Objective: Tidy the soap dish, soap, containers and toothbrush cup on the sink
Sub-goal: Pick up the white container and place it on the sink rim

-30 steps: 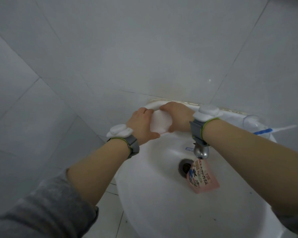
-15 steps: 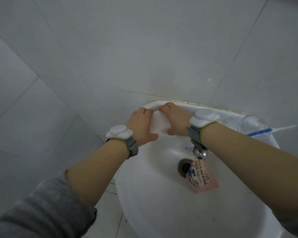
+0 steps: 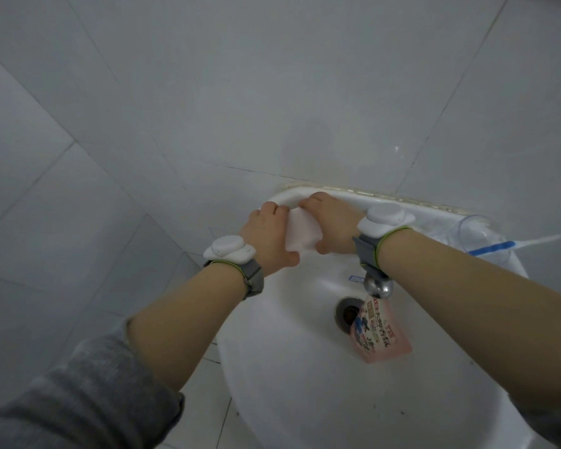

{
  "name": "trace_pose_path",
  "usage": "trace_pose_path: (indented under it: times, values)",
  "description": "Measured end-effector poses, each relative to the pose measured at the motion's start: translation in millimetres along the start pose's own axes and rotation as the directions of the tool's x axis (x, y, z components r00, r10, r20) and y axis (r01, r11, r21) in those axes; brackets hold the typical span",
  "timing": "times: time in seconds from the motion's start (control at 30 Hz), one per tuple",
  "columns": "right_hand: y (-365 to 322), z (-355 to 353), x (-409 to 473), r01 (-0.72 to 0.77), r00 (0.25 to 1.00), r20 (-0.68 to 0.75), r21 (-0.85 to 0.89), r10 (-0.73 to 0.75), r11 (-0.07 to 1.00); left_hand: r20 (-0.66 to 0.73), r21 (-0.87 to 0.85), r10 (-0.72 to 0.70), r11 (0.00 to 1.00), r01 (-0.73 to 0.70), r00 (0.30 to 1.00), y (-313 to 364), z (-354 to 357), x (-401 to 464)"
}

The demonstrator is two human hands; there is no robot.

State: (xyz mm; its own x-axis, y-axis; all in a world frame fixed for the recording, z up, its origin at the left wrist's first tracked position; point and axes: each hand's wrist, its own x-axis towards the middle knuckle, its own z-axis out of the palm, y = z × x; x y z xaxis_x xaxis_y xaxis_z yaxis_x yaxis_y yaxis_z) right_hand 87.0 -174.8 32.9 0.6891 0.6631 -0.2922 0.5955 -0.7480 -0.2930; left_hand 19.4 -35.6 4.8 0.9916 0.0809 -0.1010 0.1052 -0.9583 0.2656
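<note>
A pale pinkish-white soap dish is held over the back left rim of the white sink. My left hand grips its left side and my right hand covers its right side and top. Whether the soap is inside it is hidden. A clear toothbrush cup stands on the back right of the sink ledge, with a blue and white toothbrush lying across its mouth and sticking out to the right. A pink printed packet lies in the basin beside the drain.
A chrome tap pokes out below my right wrist, above the drain. Grey tiled wall rises directly behind the sink. Tiled floor shows to the left of the basin.
Both hands have shifted a little toward the back rim and closed in on the soap dish, so less of it shows between them.
</note>
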Motion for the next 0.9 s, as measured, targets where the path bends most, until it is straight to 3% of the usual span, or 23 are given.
trace_pose_path:
  times: [0.9]
  values:
    - [2.8,0.5,3.2,0.010,1.000,0.000,0.015,-0.010,1.000,-0.005,-0.053,-0.004,0.999,0.004,1.000,-1.3,-3.8,-6.2]
